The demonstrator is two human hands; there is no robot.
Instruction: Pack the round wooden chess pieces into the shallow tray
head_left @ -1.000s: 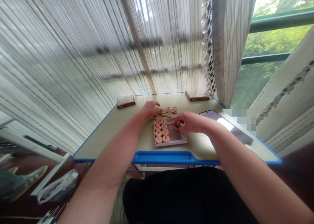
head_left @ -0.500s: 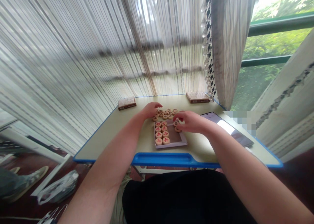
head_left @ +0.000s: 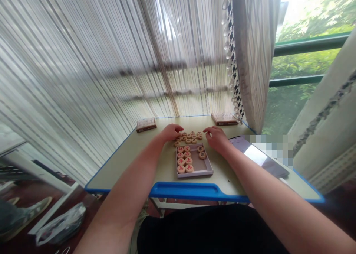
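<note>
A shallow grey tray (head_left: 206,170) lies on the small table (head_left: 133,153). It holds several round wooden chess pieces with red marks (head_left: 184,159) in two columns at its left and two dark-marked pieces (head_left: 201,152) at its upper right. Behind the tray lies a loose group of wooden pieces (head_left: 190,137). My left hand (head_left: 170,131) rests at the left of that group, fingers curled over the nearest pieces. My right hand (head_left: 216,137) hovers just right of the group with fingers spread, holding nothing.
Two flat boxes lie at the table's far edge, one at the left (head_left: 146,124) and one at the right (head_left: 224,118). A phone (head_left: 258,155) lies right of the tray. A blue groove (head_left: 189,190) runs along the front edge. Striped curtains hang behind.
My right hand has left two dark-marked pieces in the tray's upper right and moved back to the loose pieces, now open. My left hand stays at the group. The camera tilted slightly.
</note>
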